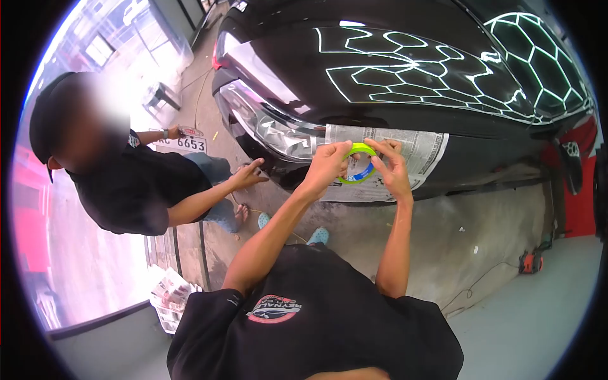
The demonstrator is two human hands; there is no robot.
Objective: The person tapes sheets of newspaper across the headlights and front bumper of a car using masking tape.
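Observation:
A roll of bright yellow-green masking tape [363,147] with a blue inner core is held up in front of the car fender. My left hand [329,166] pinches the roll's left side between thumb and fingers. On the other side, my right hand [394,170] has its fingers closed on the roll's right edge. Whether a strip is pulled loose cannot be made out. Behind both hands, newspaper [425,154] covers the fender below the hood, and the headlight [288,134] is just left of it.
The black car [405,117] reflects hexagonal lights. At left, a person in a black shirt [120,183] crouches by the bumper, one hand near a license plate [183,145]. A basket of newspapers [168,310] stands lower left. An orange tool [531,261] with a cord lies at right.

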